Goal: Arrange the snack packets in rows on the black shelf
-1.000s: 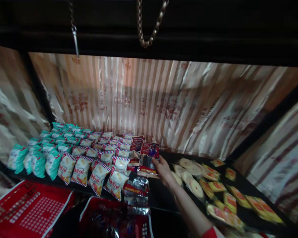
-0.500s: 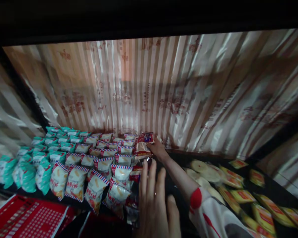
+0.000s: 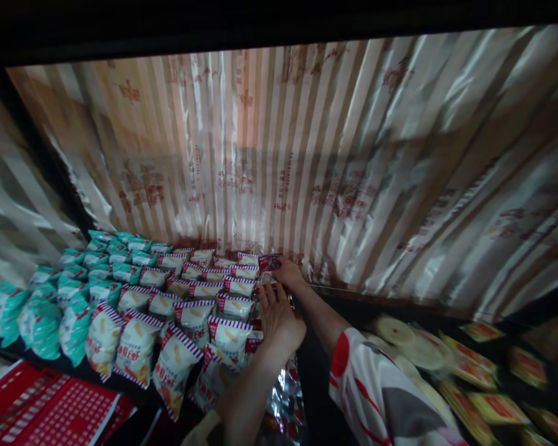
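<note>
My right hand [image 3: 289, 274] reaches to the back of the shelf with its fingers closed on a dark red snack packet [image 3: 270, 262]. That packet stands at the rear, beside a row of white snack bags with striped blue-and-red tops [image 3: 239, 286]. Just in front of it, my left hand [image 3: 281, 322] rests its stretched fingers on or against the red packets in the same row; what lies under its palm is hidden. Shiny silver-and-red packets [image 3: 286, 396] run toward the front edge below my left wrist.
Teal snack bags [image 3: 41, 325] fill the shelf's left end. Right of my arms lie round pale packs [image 3: 421, 347] and yellow-and-red packs [image 3: 500, 407] on the black shelf. A red basket [image 3: 60, 406] is at lower left. Striped printed plastic sheeting [image 3: 270, 155] covers the back.
My left hand has moved forward from the near foreground to the red packets beside my right hand. The red packet in my right hand now sits lower, at the back of its row.
</note>
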Demonstrator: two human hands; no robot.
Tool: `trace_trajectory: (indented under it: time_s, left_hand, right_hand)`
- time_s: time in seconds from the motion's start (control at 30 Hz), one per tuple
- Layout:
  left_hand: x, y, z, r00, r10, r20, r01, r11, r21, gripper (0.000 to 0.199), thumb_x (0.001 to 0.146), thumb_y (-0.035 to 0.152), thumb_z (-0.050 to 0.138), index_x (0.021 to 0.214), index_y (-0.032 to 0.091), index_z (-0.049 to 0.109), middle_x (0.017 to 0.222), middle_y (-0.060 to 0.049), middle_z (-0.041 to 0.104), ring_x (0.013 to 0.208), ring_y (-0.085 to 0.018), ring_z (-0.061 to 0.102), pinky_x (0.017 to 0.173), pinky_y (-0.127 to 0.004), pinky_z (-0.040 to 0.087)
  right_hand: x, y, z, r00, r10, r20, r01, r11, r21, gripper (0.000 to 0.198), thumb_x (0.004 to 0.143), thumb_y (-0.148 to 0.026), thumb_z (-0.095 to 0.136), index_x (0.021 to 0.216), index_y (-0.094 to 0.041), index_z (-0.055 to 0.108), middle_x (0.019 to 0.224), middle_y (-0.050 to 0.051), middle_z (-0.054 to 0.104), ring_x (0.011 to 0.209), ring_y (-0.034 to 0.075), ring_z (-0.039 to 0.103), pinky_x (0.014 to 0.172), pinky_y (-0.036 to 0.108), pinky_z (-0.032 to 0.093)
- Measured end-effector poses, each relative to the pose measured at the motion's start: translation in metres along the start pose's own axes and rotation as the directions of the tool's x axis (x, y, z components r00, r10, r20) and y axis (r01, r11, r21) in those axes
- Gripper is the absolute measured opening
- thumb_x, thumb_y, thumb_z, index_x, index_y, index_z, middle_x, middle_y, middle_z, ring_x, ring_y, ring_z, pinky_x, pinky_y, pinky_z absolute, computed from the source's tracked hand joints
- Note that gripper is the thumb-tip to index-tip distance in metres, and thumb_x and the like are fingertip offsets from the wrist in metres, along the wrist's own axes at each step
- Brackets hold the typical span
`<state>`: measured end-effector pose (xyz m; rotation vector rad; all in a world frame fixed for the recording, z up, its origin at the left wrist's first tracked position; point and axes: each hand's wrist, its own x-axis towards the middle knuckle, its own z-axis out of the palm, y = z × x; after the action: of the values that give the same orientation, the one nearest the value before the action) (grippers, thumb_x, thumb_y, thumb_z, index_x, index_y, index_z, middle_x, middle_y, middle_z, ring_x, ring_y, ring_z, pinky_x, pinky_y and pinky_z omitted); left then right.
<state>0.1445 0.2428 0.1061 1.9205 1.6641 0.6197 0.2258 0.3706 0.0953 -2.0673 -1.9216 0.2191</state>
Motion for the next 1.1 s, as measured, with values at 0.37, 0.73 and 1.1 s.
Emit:
trace_trajectory:
  time_s: [0.37, 0.73, 1.1]
  left_hand:
    - [0.018, -0.008, 0.014, 0.999, -0.028, 0.020, 0.027, 0.996, 0.080, 0.065, 0.075, 0.024, 0.045, 0.135, 0.002, 0.034, 0.145, -0.021, 0.031, 0.137, -0.033, 0.020, 0.110, -0.046, 0.021]
    - [0.020, -0.013, 0.017, 0.998, 0.021, 0.054, -0.025, 0.997, 0.073, 0.068, 0.073, 0.024, 0.046, 0.134, -0.003, 0.034, 0.145, -0.025, 0.028, 0.136, -0.034, 0.022, 0.111, -0.046, 0.018]
    - [0.024, -0.013, 0.013, 0.996, -0.016, 0.085, 0.012, 0.999, 0.051, 0.064, 0.073, 0.024, 0.047, 0.132, 0.003, 0.039, 0.144, -0.021, 0.030, 0.135, -0.036, 0.021, 0.110, -0.048, 0.019]
  right_hand:
    - [-0.007, -0.004, -0.019, 1.000, 0.004, -0.014, -0.008, 0.956, -0.294, 0.030, 0.083, -0.029, 0.048, 0.096, -0.015, 0.071, 0.116, 0.020, 0.061, 0.112, 0.033, 0.051, 0.085, 0.043, 0.044]
    - [0.024, -0.006, 0.036, 0.913, -0.340, 0.226, 0.384, 0.903, -0.192, 0.031, 0.089, -0.026, 0.041, 0.109, -0.017, 0.063, 0.126, 0.010, 0.057, 0.121, 0.020, 0.046, 0.104, 0.034, 0.027]
    - [0.024, -0.007, 0.032, 0.926, -0.304, 0.224, 0.343, 0.925, -0.163, 0.031, 0.087, -0.029, 0.042, 0.099, -0.016, 0.067, 0.112, 0.013, 0.065, 0.107, 0.023, 0.057, 0.092, 0.034, 0.040]
